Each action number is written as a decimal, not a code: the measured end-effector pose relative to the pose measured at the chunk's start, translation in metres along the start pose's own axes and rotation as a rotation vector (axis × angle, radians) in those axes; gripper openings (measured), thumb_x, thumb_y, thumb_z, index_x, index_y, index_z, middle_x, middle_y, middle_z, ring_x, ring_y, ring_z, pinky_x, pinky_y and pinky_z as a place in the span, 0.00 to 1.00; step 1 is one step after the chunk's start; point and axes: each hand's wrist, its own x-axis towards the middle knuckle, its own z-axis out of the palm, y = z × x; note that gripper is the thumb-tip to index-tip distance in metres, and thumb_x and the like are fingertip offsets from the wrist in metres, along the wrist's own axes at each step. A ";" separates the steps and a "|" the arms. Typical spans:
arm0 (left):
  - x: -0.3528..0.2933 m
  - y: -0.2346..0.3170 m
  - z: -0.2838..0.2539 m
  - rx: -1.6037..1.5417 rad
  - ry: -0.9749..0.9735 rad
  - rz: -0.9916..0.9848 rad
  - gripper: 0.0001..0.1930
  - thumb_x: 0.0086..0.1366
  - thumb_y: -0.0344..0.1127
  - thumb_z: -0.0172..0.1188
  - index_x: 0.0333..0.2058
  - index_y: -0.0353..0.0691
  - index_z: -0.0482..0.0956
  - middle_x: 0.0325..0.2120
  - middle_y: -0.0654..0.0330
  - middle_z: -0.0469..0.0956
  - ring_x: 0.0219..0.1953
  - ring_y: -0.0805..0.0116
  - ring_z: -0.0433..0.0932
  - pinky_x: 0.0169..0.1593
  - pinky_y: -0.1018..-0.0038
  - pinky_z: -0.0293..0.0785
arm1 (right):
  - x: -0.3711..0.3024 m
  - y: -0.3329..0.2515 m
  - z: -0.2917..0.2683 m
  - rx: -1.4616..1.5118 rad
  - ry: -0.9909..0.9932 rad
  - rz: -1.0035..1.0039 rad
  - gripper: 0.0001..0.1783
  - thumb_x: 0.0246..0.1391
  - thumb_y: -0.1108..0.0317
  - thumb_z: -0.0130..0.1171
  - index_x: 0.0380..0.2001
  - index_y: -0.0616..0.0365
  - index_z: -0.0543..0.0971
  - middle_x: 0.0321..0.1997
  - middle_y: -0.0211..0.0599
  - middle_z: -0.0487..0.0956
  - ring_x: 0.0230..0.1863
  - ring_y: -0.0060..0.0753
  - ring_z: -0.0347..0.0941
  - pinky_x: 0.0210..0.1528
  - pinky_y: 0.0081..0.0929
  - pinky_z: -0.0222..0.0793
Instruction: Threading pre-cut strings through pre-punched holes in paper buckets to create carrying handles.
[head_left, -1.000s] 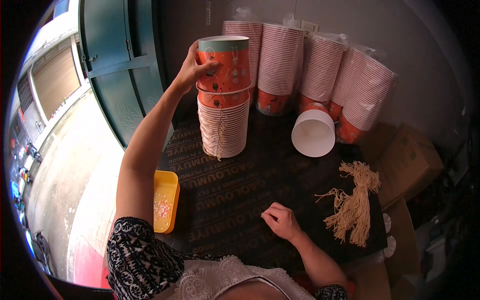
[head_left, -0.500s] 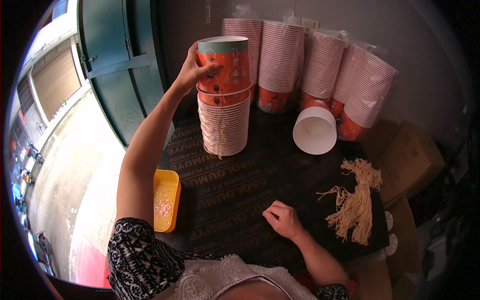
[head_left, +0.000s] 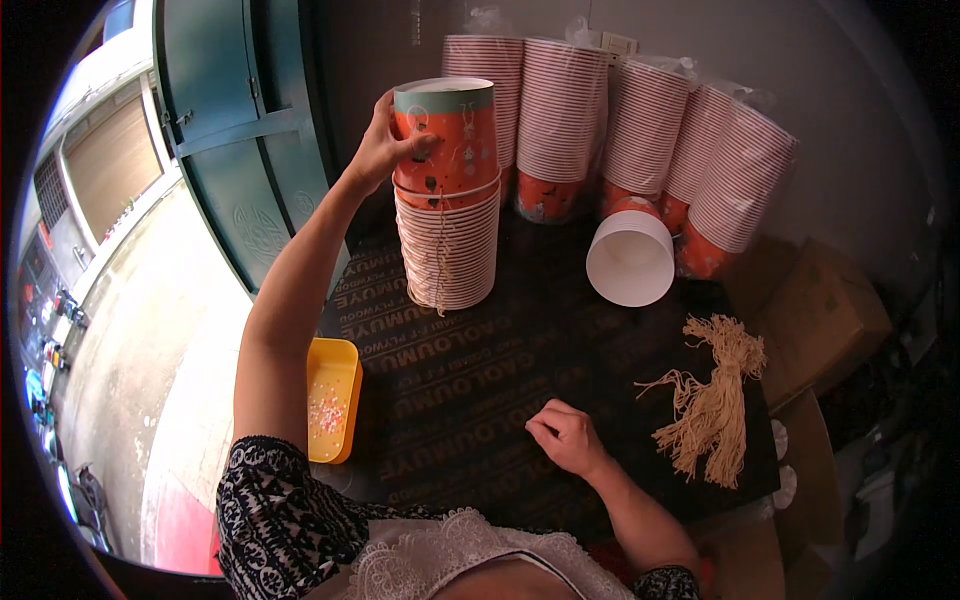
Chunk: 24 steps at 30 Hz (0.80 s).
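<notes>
My left hand point(head_left: 382, 148) grips the side of an orange paper bucket point(head_left: 462, 150) with a teal band and small printed figures, its thumb across the front. This bucket sits upside down on top of a tall stack of nested paper buckets point(head_left: 462, 250), pushed low over it. Thin cord strands point(head_left: 441, 255) hang down the stack's front. My right hand point(head_left: 568, 437) rests on the black tabletop point(head_left: 480, 400), its fingers curled into a loose fist with nothing showing in them. To its right lies a bundle of beige cords point(head_left: 722, 400).
Several tall bucket stacks in clear plastic point(head_left: 560, 110) stand along the back wall. A single bucket point(head_left: 630, 258) lies on its side before them, white inside showing. A yellow tray point(head_left: 350, 400) with small pink-white bits is at left. A cardboard box point(head_left: 820, 310) stands beyond the right edge.
The top bucket has moved down over the stack with my left hand, narrowing the orange strip beneath its rim. My right hand has stayed in place, still curled.
</notes>
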 end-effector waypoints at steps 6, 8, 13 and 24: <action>0.001 -0.008 0.000 -0.006 0.001 0.028 0.59 0.39 0.50 0.76 0.61 0.31 0.45 0.52 0.45 0.63 0.56 0.54 0.66 0.59 0.62 0.64 | 0.000 0.000 -0.001 -0.005 -0.006 -0.006 0.03 0.48 0.75 0.60 0.24 0.65 0.77 0.25 0.42 0.75 0.27 0.39 0.74 0.28 0.27 0.68; -0.001 -0.012 -0.005 0.004 0.005 0.023 0.59 0.39 0.50 0.76 0.61 0.31 0.45 0.52 0.45 0.63 0.56 0.55 0.66 0.59 0.62 0.64 | 0.001 -0.001 0.002 -0.012 -0.014 -0.007 0.04 0.48 0.75 0.60 0.25 0.65 0.77 0.25 0.42 0.75 0.27 0.39 0.74 0.28 0.27 0.68; -0.004 -0.004 0.003 0.021 0.008 0.020 0.59 0.39 0.50 0.76 0.61 0.32 0.45 0.52 0.45 0.63 0.56 0.55 0.66 0.60 0.62 0.63 | -0.001 0.001 0.000 -0.006 -0.007 -0.010 0.04 0.48 0.75 0.60 0.25 0.65 0.77 0.25 0.42 0.75 0.27 0.39 0.74 0.28 0.27 0.68; -0.009 -0.004 0.001 -0.045 -0.007 0.026 0.53 0.44 0.41 0.75 0.60 0.33 0.46 0.51 0.48 0.64 0.52 0.60 0.69 0.50 0.66 0.74 | 0.000 0.003 -0.001 -0.035 -0.012 -0.013 0.03 0.47 0.75 0.60 0.24 0.65 0.78 0.25 0.42 0.75 0.27 0.40 0.74 0.28 0.28 0.69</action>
